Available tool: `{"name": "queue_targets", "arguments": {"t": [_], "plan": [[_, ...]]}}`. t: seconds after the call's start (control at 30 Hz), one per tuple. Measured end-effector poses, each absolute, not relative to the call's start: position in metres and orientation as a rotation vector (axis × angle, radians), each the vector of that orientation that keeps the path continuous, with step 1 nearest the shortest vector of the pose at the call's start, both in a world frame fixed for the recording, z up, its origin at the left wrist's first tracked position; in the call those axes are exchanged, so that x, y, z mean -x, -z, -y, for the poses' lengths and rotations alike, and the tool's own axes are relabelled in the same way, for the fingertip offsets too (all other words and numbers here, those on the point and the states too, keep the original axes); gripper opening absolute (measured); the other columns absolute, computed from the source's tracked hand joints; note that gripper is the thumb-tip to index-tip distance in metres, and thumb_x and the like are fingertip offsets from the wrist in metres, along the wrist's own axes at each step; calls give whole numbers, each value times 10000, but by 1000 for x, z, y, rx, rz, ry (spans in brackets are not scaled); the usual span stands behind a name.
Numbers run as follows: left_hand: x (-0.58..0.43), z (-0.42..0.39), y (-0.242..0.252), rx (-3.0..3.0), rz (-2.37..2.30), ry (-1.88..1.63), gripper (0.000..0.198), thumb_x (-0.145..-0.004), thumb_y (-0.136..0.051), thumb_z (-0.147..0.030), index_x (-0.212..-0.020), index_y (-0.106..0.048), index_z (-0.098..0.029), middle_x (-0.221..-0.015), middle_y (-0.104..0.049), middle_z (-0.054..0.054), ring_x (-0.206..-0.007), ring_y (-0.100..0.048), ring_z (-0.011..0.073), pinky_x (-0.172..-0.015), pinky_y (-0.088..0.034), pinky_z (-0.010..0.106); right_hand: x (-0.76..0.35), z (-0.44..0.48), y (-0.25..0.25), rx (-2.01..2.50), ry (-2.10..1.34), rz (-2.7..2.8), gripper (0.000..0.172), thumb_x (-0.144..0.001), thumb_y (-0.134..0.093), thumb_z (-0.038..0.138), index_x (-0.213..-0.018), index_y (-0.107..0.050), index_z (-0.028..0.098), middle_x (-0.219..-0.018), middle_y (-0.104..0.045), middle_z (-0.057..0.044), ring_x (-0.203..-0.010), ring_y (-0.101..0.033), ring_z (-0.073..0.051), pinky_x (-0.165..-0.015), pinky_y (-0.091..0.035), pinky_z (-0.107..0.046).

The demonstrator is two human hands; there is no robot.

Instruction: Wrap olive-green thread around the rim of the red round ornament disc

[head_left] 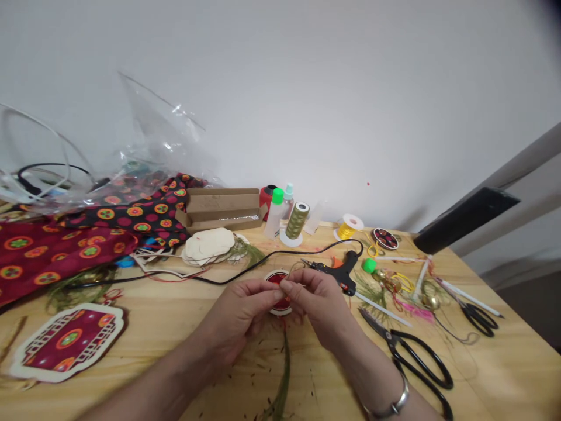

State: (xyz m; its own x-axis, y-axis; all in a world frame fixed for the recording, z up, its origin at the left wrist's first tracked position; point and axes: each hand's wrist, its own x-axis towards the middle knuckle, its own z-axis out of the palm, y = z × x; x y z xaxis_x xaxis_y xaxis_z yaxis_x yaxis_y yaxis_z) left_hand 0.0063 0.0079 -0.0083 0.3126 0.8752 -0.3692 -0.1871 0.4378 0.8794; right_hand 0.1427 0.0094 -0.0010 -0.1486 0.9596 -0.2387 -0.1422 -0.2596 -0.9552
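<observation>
Both hands meet over a small round ornament with a pale rim and red patterned centre. My left hand is closed on its left side, thumb and fingers pinching near the middle. From the right, my right hand pinches close to the left fingertips; whether it grips the ornament or a thin thread there is hidden. A green tassel hangs from the ornament's lower edge by a red cord and trails toward the table's front. Just beyond my right hand lies a black glue gun with a white glue stick.
Black-handled scissors lie right, with a second pair farther off. A larger framed ornament and patterned fabric are left. Behind stand an open cardboard box, a green thread spool and a green-capped bottle.
</observation>
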Motion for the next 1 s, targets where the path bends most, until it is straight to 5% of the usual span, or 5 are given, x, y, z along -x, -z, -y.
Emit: {"name": "queue_targets", "arguments": {"t": [1.0], "plan": [[-6,-7,3,-831,-1042,-791,133,-664,-670,-268,-656,-698,-138,-439,-522,-53,-333,-224,4,-337,-100,172,-148,-9,-7,1343,-1361,1098,185,-636,-644,234,-543,-513,141,-387,-409,85,-365,-276,-28,-358,-168,-185]]}}
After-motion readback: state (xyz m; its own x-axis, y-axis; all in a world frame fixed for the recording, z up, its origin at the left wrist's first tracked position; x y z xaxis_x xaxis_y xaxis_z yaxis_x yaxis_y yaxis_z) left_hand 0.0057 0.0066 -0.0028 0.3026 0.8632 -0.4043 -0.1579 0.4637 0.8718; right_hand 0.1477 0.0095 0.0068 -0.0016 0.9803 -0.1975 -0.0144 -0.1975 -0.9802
